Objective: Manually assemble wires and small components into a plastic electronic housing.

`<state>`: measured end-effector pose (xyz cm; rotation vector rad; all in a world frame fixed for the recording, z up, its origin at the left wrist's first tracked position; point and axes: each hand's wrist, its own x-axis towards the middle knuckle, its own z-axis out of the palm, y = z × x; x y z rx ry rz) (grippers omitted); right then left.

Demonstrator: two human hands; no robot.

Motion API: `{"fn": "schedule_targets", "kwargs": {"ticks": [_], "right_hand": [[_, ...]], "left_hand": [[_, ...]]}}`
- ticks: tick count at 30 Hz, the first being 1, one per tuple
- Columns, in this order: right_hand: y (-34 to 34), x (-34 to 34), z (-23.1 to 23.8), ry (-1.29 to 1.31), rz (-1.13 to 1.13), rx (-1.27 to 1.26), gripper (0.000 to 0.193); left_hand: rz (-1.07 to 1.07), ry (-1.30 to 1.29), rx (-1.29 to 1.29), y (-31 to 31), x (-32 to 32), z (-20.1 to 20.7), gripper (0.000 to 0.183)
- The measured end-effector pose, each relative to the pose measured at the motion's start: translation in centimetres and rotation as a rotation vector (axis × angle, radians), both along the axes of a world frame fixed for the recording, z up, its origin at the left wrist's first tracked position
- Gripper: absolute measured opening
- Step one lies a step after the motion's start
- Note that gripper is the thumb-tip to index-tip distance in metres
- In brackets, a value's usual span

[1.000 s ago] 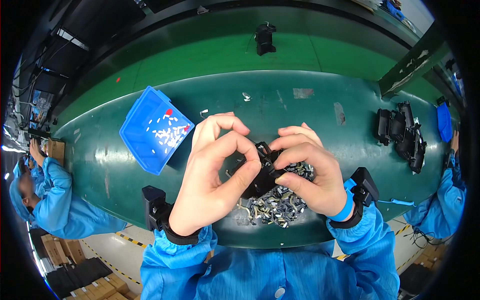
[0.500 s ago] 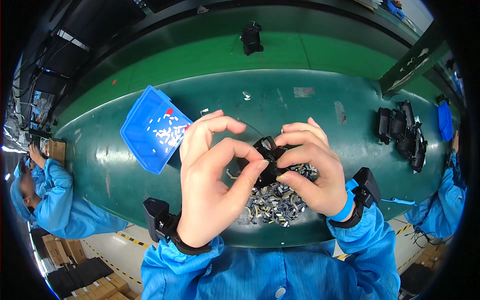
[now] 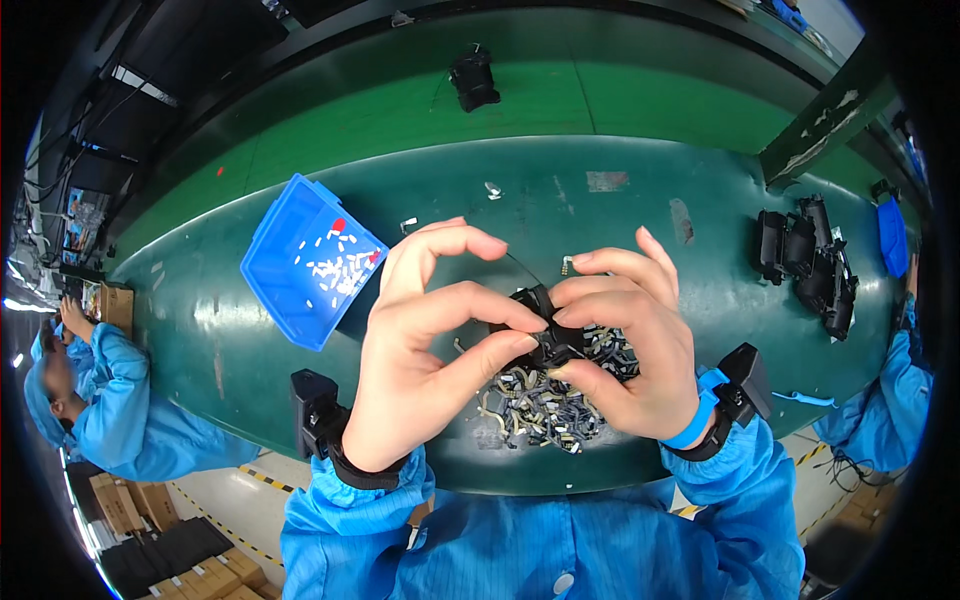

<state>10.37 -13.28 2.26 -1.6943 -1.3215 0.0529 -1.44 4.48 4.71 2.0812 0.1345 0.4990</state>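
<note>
Over the table in front of me, both hands hold a small black plastic part (image 3: 536,298) with a thin dark wire rising from it. My left hand (image 3: 415,365) pinches its left side between thumb and index finger, the other fingers raised. My right hand (image 3: 645,355) grips the right side with thumb and fingertips, partly covering it. Below the part spreads a pile of small grey and yellowish cable pieces with connectors (image 3: 545,410). A tiny light connector (image 3: 566,265) shows beside my right index finger; whether it touches the finger I cannot tell.
A blue bin (image 3: 262,265) with small white pieces and a red item stands left. Several black housings (image 3: 808,262) lie on the right, near another blue bin (image 3: 892,238). A black assembly (image 3: 474,80) sits on the green strip beyond the table. People work at both sides.
The black assembly on the far green strip has shifted left. My fingers have moved slightly on the black part, which is turned a little. The tiny connector by my right index finger has come into view.
</note>
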Motion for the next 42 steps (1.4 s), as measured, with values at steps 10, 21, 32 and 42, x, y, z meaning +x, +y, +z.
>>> {"fn": "schedule_targets", "kwargs": {"ticks": [10,21,32,42], "right_hand": [[0.9,0.9,2.8,0.033,-0.029,-0.071,0.057],[2.1,1.9,4.2,0.029,0.048,-0.236,0.011],[3.7,2.9,4.2,-0.080,0.043,-0.229,0.014],[4.2,3.4,3.3,0.215,0.220,-0.327,0.021]], "left_hand": [[-0.049,-0.145,-0.084,1.4,0.3,-2.3,0.012],[0.030,-0.109,-0.203,2.0,-0.5,-2.6,0.011],[-0.100,-0.099,-0.415,1.8,-0.2,-2.8,0.012],[-0.091,-0.086,-0.391,1.6,-0.2,-3.1,0.013]]}}
